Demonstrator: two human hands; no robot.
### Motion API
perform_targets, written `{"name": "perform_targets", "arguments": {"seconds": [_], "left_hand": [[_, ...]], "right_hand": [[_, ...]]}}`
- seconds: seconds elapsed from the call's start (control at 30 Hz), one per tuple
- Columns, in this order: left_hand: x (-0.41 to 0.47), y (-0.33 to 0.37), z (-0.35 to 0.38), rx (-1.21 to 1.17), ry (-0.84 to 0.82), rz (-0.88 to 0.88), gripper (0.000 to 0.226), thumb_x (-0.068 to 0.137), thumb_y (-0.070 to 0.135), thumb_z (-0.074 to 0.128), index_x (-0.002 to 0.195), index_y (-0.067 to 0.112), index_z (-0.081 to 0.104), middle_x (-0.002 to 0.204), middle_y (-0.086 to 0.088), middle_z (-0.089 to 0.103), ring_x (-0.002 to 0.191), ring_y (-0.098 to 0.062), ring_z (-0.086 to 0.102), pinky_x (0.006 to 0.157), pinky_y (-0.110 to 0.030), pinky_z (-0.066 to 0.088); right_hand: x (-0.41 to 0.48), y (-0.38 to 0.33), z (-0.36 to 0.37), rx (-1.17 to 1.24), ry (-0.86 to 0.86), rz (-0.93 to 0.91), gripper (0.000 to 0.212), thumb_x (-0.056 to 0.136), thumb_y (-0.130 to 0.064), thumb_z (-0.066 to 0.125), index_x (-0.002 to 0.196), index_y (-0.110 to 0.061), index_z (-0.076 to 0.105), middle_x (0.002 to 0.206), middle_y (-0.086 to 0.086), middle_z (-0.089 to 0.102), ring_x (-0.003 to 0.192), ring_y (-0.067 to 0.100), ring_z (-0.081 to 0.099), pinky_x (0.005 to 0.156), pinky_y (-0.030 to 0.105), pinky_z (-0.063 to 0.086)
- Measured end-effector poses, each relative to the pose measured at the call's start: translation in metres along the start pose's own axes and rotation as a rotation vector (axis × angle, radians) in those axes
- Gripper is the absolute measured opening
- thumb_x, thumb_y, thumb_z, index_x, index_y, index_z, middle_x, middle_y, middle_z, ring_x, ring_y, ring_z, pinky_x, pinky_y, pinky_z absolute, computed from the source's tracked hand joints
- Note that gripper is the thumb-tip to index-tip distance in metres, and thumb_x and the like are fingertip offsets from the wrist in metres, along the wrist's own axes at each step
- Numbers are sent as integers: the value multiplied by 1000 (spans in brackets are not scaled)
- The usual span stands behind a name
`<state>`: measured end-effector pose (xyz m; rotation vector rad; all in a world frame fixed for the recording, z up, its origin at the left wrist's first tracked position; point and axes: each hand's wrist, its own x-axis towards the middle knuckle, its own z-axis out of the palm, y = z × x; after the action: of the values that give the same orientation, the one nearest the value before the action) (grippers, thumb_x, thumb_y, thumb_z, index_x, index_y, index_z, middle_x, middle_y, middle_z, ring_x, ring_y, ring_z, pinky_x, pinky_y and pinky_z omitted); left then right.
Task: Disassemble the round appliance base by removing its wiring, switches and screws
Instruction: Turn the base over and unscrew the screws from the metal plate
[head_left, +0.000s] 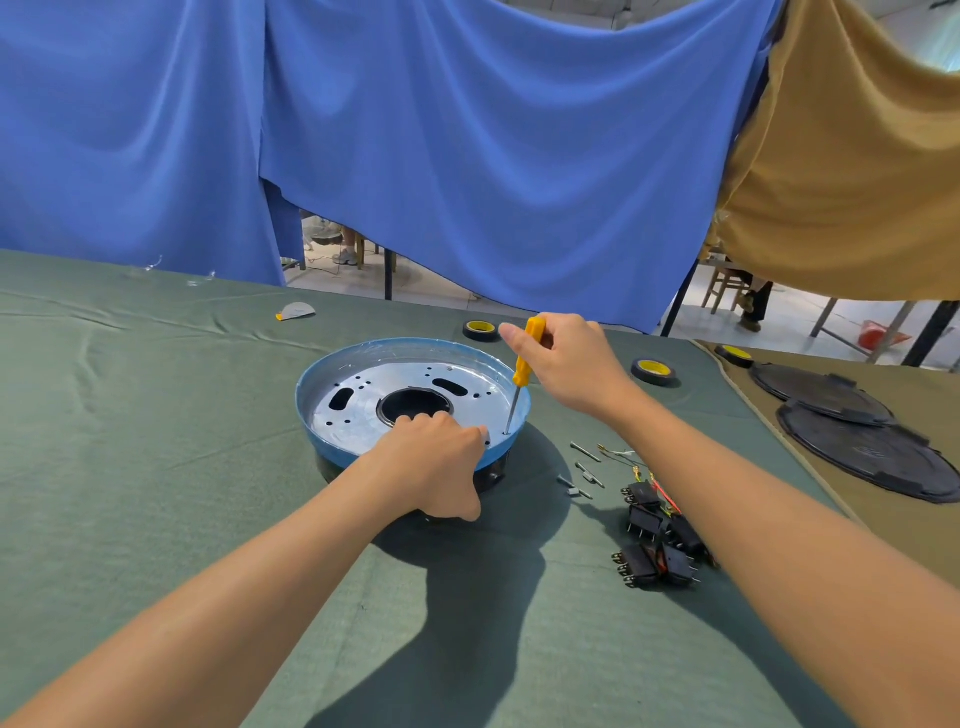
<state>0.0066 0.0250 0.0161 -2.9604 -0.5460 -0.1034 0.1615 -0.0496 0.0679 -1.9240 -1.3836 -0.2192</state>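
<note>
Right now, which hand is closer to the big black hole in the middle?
Left. The left hand grips the base right beside the hole; the right hand holds the screwdriver at the rim.

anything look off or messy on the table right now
Nothing looks damaged or spilled. Removed screws and black switches lie loose on the green cloth, right of the round base, as expected mid-disassembly.

Switches (658, 540) and screws (584, 467) lie right of base (410, 410).

Base rim (311, 400) partly behind left hand (434, 460)
</note>
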Motion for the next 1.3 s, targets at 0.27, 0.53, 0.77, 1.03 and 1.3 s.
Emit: {"name": "perform_targets", "arguments": {"seconds": [0.27,0.53,0.77,1.03,1.3], "left_hand": [[8,-8,-14,-84,-84,-17,72,71,42,66,135,15,49,75,-1,40,71,-19,45,53,-30,28],[14,-17,-15,-162,-96,-39,42,65,46,68,86,14,50,75,0,47,65,-14,47,50,-28,32],[19,-23,-14,-153,-41,-53,35,57,45,68,68,21,44,69,-1,51,59,-17,50,49,-27,34],[15,-41,-10,-134,-53,-77,48,60,47,68,66,16,32,71,-2,47,60,-16,45,49,-29,31],[5,-42,7,-10,-44,-52,83,60,47,58,140,28,41,90,-6,50,88,-29,53,70,-36,45]], "right_hand": [[3,-1,15,-69,-125,5,49,95,-44,54,57,-14,43,52,-1,41,49,11,39,50,23,31],[13,-7,13,-69,-106,32,51,93,-44,55,56,-11,44,50,2,40,47,12,38,51,30,35],[34,-33,-29,102,367,75,49,94,-42,48,61,-8,43,64,17,65,66,24,65,72,39,52],[24,-20,-50,352,238,336,25,91,-20,48,68,-14,40,67,12,47,49,22,44,47,31,40],[-26,7,8,-129,-466,423,9,81,-20,73,79,-15,67,84,6,66,65,14,55,45,21,38]]}}
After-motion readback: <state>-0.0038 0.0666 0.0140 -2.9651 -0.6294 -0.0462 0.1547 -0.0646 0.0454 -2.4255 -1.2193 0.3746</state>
